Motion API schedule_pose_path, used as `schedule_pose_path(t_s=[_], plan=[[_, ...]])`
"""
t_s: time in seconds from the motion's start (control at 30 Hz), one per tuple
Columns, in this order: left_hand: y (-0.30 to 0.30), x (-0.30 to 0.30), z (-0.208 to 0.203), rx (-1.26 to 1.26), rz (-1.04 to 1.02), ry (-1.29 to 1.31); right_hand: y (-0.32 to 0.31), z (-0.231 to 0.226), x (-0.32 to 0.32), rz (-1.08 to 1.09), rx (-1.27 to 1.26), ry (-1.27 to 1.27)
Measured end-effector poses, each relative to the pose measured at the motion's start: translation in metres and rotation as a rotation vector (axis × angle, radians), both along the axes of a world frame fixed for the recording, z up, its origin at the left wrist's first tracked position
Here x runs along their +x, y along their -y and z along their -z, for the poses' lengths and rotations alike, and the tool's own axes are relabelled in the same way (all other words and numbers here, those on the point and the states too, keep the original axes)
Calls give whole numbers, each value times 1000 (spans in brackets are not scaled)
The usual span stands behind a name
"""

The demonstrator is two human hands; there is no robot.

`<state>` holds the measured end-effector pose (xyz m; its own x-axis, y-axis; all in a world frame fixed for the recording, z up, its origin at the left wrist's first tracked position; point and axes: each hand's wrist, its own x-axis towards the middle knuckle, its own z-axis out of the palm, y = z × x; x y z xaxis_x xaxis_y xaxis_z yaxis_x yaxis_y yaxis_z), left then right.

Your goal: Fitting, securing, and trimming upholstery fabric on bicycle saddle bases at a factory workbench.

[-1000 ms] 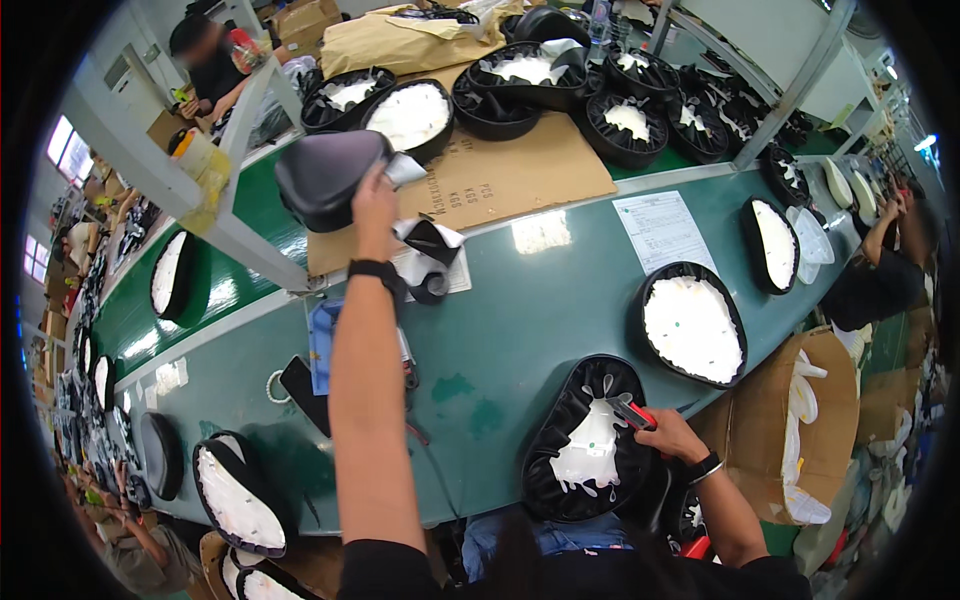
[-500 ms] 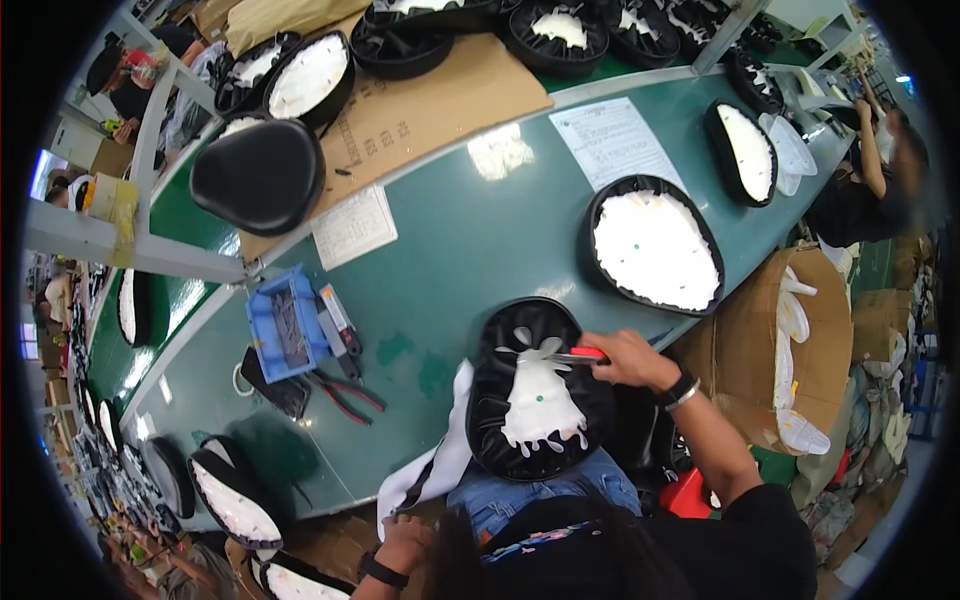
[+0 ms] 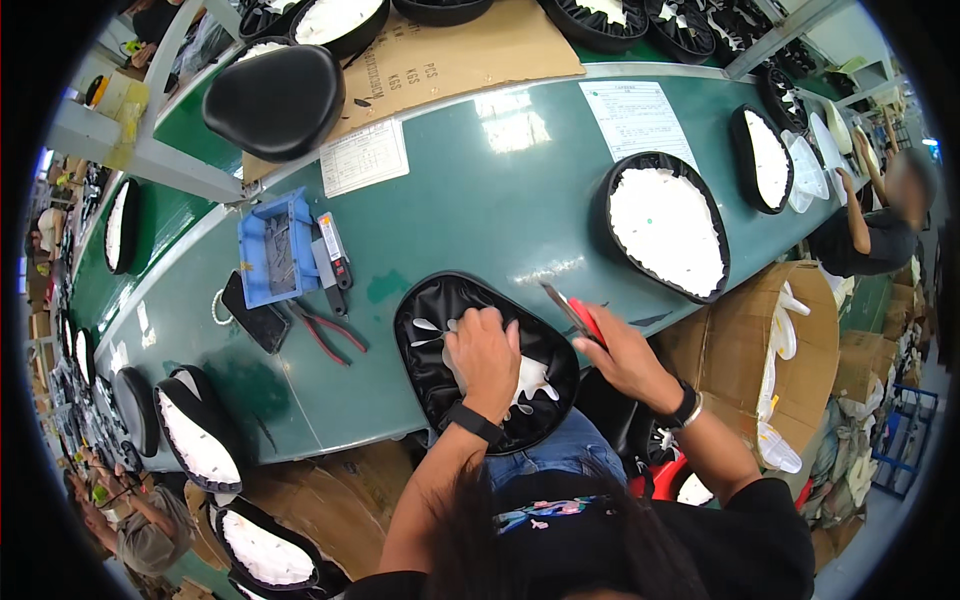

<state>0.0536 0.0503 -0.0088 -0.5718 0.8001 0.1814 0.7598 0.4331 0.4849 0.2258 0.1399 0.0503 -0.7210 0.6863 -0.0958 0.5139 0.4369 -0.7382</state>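
A black padded seat shell [image 3: 420, 385], its gathered underside facing up, rests between the table edge and my lap. A white sheet [image 3: 535, 378] with lobed, fringed edges lies inside it. My left hand [image 3: 485, 365] is curled down onto this sheet with fingers closed on it; the fingertips are partly hidden. Beyond the shell's right rim my right hand [image 3: 630, 358] grips red-handled pliers [image 3: 582, 320]. Their metal tip points up and left, apart from the shell.
A blue bin [image 3: 255, 268], a box cutter [image 3: 333, 255], other red-handled pliers [image 3: 328, 335] and a phone [image 3: 258, 312] lie left on the green table. A white-filled seat [image 3: 665, 225] stands right, near a cardboard box [image 3: 735, 345]. A black seat [image 3: 275, 105] sits far left.
My left hand has come up from the lower left onto the white sheet. The shell has turned and shifted left. The pliers have moved off the sheet, and the white strip beside the shell is gone from view.
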Motion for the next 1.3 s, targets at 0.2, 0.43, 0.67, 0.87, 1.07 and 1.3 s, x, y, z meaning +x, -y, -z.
schedule_pose_path(t_s=[0.2,0.43,0.67,0.87,1.07,1.3], plan=[[12,-19,11,73,307,236,14,-34,-13,-241,239,347],[19,-33,10,168,320,319,13,-32,-50,-437,355,506],[8,-56,-14,243,698,63,26,-36,-27,-390,394,609],[-7,-57,-8,60,791,25,20,-30,-23,-427,361,634],[2,-108,7,236,905,1191,40,-25,7,-356,228,641],[-8,-60,4,180,1095,612,44,-18,-2,-256,233,533]])
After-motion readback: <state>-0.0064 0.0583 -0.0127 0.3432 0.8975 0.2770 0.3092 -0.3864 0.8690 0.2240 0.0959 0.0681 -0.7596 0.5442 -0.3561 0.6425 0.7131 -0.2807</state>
